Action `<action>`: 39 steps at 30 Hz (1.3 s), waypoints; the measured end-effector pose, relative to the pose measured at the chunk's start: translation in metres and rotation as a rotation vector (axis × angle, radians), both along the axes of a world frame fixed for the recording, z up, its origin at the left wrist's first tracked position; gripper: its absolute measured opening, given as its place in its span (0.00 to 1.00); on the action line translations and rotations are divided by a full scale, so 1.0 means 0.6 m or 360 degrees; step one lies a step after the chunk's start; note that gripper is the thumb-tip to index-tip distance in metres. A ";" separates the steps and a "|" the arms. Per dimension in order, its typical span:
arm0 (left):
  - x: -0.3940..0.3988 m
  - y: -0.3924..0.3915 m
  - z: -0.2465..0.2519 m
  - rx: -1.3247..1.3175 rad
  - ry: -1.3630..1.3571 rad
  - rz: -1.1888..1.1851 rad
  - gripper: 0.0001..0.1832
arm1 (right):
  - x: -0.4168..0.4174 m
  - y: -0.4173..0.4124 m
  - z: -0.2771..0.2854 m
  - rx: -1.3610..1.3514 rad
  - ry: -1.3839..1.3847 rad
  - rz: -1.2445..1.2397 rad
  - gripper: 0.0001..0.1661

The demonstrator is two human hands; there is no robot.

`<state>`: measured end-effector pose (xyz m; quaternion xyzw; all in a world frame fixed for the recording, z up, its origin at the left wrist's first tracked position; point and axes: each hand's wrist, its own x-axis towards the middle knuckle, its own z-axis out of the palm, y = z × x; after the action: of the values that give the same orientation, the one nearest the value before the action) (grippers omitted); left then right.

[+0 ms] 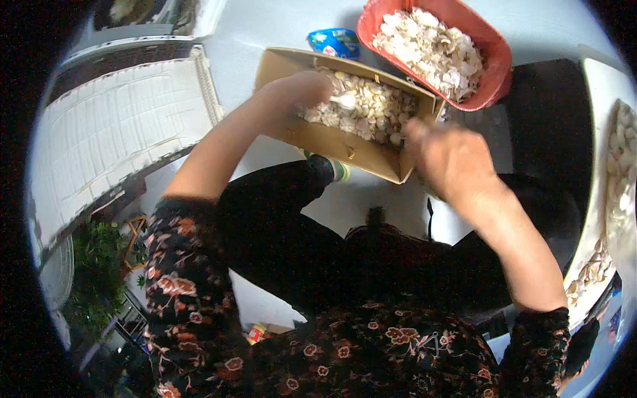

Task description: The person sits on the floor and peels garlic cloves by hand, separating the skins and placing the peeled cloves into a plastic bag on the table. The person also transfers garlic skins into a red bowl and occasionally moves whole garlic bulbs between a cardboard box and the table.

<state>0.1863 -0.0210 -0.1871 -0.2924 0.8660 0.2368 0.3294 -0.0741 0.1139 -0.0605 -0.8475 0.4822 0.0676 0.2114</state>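
An open cardboard box (318, 139) sits before me, and loose garlic cloves (375, 102) cover its bottom. My left hand (311, 90) reaches over the box's left part, blurred, with its fingertips hidden. Right beside it is a whiter garlic piece (344, 101); whether the hand grips it or it lies on the cloves is unclear. At the box's right end is my right hand (450, 154), fingers curled and pointing toward the cloves. Blur and the hand's own back hide what, if anything, is in those fingers.
Beyond the box's right corner stands a red plastic basin (490, 89) holding pale garlic skins (433, 49). A blue packet (334, 43) lies behind the box. White slatted panel (119, 114) at left. At right, a clear bag of garlic (621, 164) and more cloves (592, 271).
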 end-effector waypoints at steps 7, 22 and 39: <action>-0.104 0.109 0.278 -0.0984 0.0973 0.0194 0.05 | -0.022 -0.071 0.000 0.1305 -0.2067 -0.1237 0.24; -0.231 0.120 0.254 0.0007 0.1477 0.1042 0.16 | -0.058 -0.091 0.034 0.0026 -0.1604 -0.1098 0.20; -0.231 0.146 0.311 0.1247 0.1682 0.1102 0.16 | -0.090 -0.050 0.077 0.1744 -0.2495 -0.1404 0.17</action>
<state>0.0479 0.0669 -0.0002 -0.2569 0.6193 0.7278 -0.1444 -0.1280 0.0842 -0.0145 -0.1921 0.3798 -0.3736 0.8242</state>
